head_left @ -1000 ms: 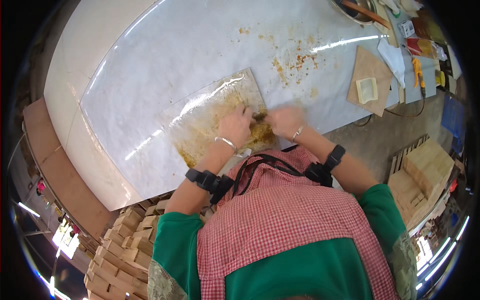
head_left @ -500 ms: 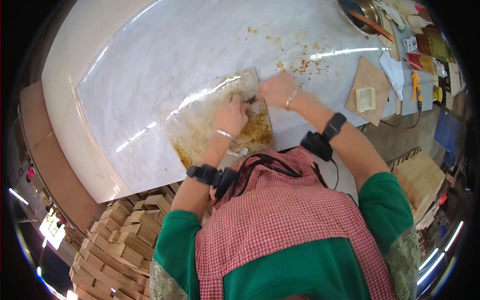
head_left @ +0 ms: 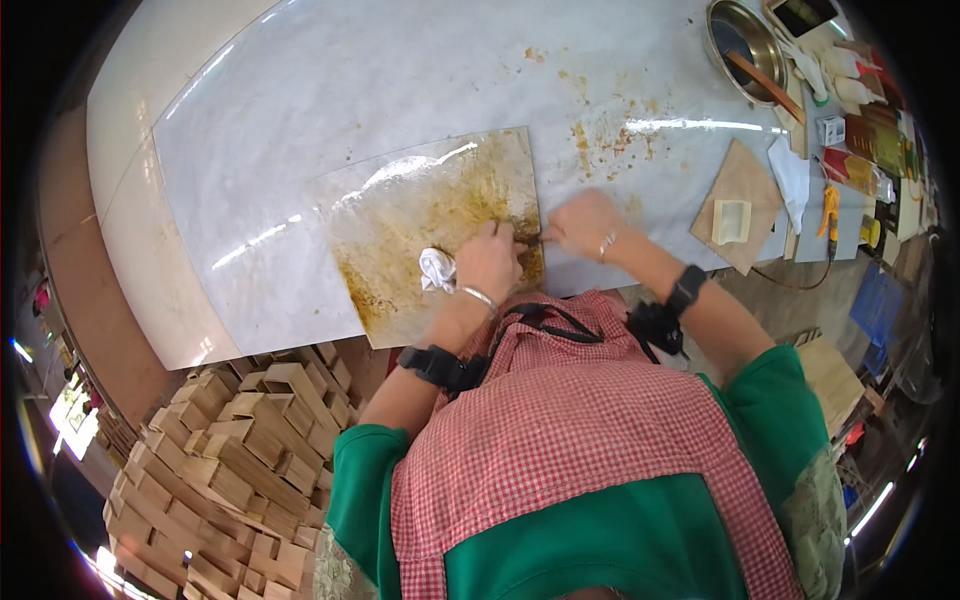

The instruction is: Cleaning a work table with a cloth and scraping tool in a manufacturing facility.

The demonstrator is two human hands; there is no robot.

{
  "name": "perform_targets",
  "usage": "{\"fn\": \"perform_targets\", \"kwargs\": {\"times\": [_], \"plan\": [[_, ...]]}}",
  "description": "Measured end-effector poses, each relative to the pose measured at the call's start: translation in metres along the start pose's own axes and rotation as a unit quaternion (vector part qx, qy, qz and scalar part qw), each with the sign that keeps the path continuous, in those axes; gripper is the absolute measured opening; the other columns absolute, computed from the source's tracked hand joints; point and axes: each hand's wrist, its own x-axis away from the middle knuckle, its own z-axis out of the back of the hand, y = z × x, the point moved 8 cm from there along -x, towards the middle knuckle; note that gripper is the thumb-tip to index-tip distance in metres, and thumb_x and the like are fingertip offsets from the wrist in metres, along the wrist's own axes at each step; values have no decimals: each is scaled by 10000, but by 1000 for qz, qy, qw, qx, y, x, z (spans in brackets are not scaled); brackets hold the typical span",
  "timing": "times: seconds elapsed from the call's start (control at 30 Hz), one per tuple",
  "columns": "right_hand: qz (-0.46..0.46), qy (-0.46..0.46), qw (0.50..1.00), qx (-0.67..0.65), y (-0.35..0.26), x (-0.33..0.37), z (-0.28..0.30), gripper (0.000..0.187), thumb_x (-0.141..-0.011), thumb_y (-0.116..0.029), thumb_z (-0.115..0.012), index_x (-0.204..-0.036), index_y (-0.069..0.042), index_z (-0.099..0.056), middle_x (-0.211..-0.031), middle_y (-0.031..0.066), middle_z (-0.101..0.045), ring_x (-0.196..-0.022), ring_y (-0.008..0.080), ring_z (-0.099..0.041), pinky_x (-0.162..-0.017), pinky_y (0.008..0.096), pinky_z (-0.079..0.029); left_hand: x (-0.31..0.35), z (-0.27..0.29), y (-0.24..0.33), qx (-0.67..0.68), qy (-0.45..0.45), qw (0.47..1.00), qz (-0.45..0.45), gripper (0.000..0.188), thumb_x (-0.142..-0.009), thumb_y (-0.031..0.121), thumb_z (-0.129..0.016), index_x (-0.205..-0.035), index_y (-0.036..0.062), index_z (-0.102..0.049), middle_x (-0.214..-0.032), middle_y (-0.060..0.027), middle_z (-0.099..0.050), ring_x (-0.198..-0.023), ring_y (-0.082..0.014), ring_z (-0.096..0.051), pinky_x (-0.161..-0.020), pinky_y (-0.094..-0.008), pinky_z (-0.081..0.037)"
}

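A square sheet (head_left: 385,235) smeared with yellow-brown stains lies on the table in front of me. Over its right part, my left hand (head_left: 488,262) is closed, with its fingertips at a small dark piece (head_left: 528,241) too small to name. Just beyond the sheet's right edge, my right hand (head_left: 585,224) is closed around the other side of that dark piece, a little blurred. What exactly sits in either set of fingers is hidden. A crumpled white cloth (head_left: 437,270) rests on the sheet, left of my left hand.
Brown spots mark the grey-white tabletop (head_left: 260,150). At the right stand a metal bowl (head_left: 742,50) with a wooden stick, a brown board (head_left: 735,185) bearing a small cream block (head_left: 732,221), a white cloth (head_left: 789,180) and a yellow-handled tool (head_left: 830,210). Wooden boxes (head_left: 240,430) are stacked lower left.
Both hands have come nearer my body along the sheet's right side, still close together. The white cloth, mostly hidden before, now shows beside my left hand. The whole view has shifted slightly.
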Motion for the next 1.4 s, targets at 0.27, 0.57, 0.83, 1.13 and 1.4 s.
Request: {"fn": "perform_targets", "kwargs": {"times": [0.27, 0.57, 0.83, 1.13, 1.4], "plan": [[6, 125, 992, -28, 0, -4, 22, 350, -787, -397, -542, -685, -85, -660, -622, 101, -630, -629, 283, -630, -594, 382, -468, -23, 17, -8, -59, 27, 998, -15, 167, -762, 202, -607, -787, 51, -543, -790, -128, -547, -708, -315, -565, -604, -433, -449], [202, 352, 908, 106, -40, 52, 58, 112, -737, -195, -570, -713, -85, -562, -758, 46, -531, -763, 206, -533, -677, 363, -383, 2, 35, 22, 45, 84, 990, -104, 131, -738, 115, -607, -819, 53, -525, -789, -99, -516, -686, -295, -564, -544, -367, -462], [216, 182, 959, -15, -59, 21, 24, 123, -751, -160, -531, -823, -61, -535, -787, 103, -562, -761, 282, -570, -632, 394, -466, 41, 48, -9, 104, 171, 979, -34, 221, -748, 140, -626, -936, 60, -540, -866, -92, -510, -727, -291, -550, -581, -364, -455], [2, 177, 981, -80, -34, -13, 18, 190, -817, -247, -495, -797, -67, -553, -662, 176, -586, -658, 365, -581, -580, 463, -446, 116, 19, -58, 51, 209, 971, 102, 324, -758, 195, -641, -1038, 86, -520, -1018, -162, -474, -785, -325, -567, -594, -386, -482], [-5, 179, 982, -68, -73, -41, 19, 247, -806, -253, -487, -715, -46, -586, -671, 183, -590, -658, 343, -594, -594, 440, -458, 183, 13, -109, 84, 288, 947, 116, 222, -742, 83, -641, -940, 94, -542, -1008, -104, -482, -724, -274, -579, -558, -355, -486]]}}
